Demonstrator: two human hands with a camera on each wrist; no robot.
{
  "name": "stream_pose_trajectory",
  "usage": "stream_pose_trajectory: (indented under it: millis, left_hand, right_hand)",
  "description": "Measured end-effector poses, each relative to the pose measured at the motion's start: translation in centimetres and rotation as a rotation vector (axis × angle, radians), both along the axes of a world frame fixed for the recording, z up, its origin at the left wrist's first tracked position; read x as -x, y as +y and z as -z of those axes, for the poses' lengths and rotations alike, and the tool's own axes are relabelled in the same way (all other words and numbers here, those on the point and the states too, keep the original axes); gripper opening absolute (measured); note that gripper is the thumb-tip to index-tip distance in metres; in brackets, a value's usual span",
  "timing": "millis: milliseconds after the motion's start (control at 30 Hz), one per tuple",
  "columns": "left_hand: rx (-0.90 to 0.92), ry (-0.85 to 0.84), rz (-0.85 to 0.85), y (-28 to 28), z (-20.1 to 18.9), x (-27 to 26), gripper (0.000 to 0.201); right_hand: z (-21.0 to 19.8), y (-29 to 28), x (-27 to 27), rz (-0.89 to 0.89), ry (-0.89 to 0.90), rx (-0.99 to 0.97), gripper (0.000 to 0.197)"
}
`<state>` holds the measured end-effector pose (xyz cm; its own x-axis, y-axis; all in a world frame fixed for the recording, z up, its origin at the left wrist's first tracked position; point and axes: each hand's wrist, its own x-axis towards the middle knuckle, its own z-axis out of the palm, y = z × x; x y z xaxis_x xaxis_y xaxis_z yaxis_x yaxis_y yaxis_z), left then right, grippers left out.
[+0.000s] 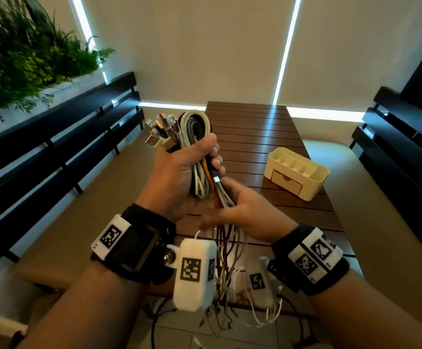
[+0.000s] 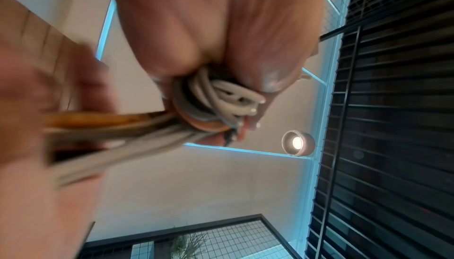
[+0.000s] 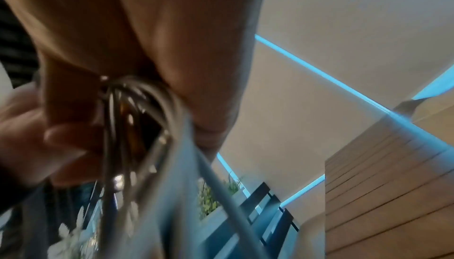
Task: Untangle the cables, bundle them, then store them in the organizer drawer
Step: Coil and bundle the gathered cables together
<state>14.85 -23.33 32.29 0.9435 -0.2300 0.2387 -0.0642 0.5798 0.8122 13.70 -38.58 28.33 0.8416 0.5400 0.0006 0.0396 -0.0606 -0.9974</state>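
Note:
My left hand (image 1: 192, 170) grips a looped bundle of cables (image 1: 196, 129) in white, grey, black and orange, held upright above the table's near left edge, with several USB plugs (image 1: 160, 132) fanning out at its top left. In the left wrist view the coiled cables (image 2: 209, 100) show between my curled fingers. Just below, my right hand (image 1: 232, 205) holds the loose cable strands (image 1: 226, 197) that run down from the bundle; their tails (image 1: 227, 260) hang past my wrists. The right wrist view shows these strands (image 3: 137, 119), blurred. The cream organizer (image 1: 297, 175), its drawer (image 1: 286, 182) closed, stands on the table at the right.
The slatted brown wooden table (image 1: 252, 132) stretches ahead. Dark benches (image 1: 61, 137) run along the left, and another dark bench (image 1: 401, 137) along the right. Green plants (image 1: 26, 56) fill the upper left. More black and white wires (image 1: 275, 313) trail near the floor below my wrists.

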Motion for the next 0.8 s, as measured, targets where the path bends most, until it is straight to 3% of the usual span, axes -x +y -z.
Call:
stream_pose_trajectory:
  millis: [67,233,333,433,600,800]
  left_hand:
    - [0.074,-0.016,0.024,0.8,-0.2,0.1,0.007]
    - [0.240,-0.036,-0.014,3.5,-0.8,-0.5,0.007]
    - [0.140,-0.038,-0.075,4.8,-0.9,-0.9,0.005]
    - [0.051,0.030,-0.124,5.3,0.2,-1.3,0.008]
    - [-0.007,0.158,-0.109,4.7,2.6,-1.3,0.009]
    - [-0.163,0.250,0.016,2.8,3.7,-0.4,0.009]
  right_hand:
    - [1.2,0.5,0.6,0.000,-0.069,0.139,0.011]
    - [2.8,0.4,1.1,0.064,-0.033,0.062,0.010]
    - [2.8,-0.5,0.7,0.074,-0.073,0.046,0.008]
    - [2.3,-2.2,-0.2,0.118,-0.105,0.036,0.033]
    - [0.9,-3.8,-1.9,0.220,-0.118,-0.069,0.018]
    - [-1.8,-4.6,-2.4,0.215,-0.229,0.187,0.013]
